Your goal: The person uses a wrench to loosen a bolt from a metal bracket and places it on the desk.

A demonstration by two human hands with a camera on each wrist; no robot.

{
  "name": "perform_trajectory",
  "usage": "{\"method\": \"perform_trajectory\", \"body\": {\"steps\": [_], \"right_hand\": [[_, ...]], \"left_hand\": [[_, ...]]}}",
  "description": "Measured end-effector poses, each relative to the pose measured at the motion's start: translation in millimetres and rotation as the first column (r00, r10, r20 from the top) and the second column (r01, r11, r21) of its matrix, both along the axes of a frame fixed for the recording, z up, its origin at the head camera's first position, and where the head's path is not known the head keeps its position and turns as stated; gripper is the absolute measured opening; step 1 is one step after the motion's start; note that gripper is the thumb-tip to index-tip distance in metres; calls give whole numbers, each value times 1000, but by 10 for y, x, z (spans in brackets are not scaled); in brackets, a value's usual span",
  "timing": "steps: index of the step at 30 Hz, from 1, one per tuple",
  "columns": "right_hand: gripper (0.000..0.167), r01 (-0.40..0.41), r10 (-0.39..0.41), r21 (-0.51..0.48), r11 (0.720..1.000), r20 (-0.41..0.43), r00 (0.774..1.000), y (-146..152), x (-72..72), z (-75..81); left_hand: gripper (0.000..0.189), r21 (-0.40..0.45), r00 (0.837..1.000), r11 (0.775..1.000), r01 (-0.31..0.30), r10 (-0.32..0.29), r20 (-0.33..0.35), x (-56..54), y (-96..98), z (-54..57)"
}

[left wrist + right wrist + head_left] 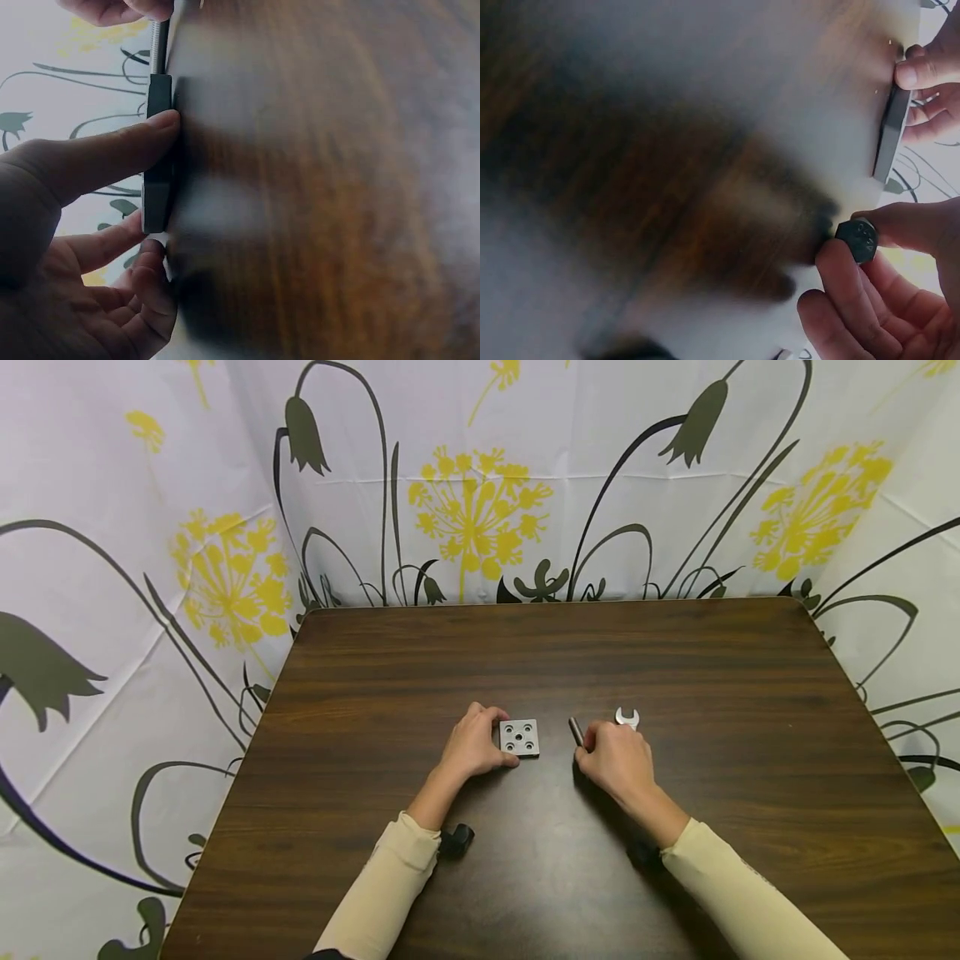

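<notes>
A square grey metal plate (519, 737) with several holes lies near the middle of the table. My left hand (472, 743) grips it from the left side, thumb on the near edge and fingers at the far edge. To the right of the plate, my right hand (618, 756) pinches a hex bolt (575, 730). The bolt's shank points away from me toward the far left, and its threads show in the left wrist view. Its hex head (856, 240) sits between thumb and fingertips. Just beyond the right hand shows the open end of a wrench (627, 717); that hand hides the rest.
The brown wood-grain table (360, 660) has its far edge against a white curtain (600, 410) printed with flowers. Dark wrist cameras hang under both forearms, the left one (457, 841) close over the tabletop.
</notes>
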State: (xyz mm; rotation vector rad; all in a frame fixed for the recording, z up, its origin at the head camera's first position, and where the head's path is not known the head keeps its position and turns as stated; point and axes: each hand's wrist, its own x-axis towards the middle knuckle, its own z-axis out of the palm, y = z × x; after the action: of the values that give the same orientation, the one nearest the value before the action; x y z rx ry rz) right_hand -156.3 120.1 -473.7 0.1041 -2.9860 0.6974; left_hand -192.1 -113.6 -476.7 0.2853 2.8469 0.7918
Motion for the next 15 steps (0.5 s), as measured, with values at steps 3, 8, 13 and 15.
{"method": "perform_trajectory", "body": {"steps": [3,8,13,15], "right_hand": [[15,-13,13,-1,1000,-19,1000,-4,2,-3],[20,-13,13,0,1000,-14,1000,-7,4,-3],[26,-5,5,2,1000,27,1000,15,-9,14],[27,-9,9,-6,1000,41,999,31,-21,41]], "left_hand": [[71,22,1000,1000,3,-3,6,-9,-10,-13],[72,63,1000,998,-6,5,13,-13,-21,-19],[75,70,999,998,0,-3,39,-10,-42,-16],[78,83,998,996,13,-18,62,-15,-61,2]]}}
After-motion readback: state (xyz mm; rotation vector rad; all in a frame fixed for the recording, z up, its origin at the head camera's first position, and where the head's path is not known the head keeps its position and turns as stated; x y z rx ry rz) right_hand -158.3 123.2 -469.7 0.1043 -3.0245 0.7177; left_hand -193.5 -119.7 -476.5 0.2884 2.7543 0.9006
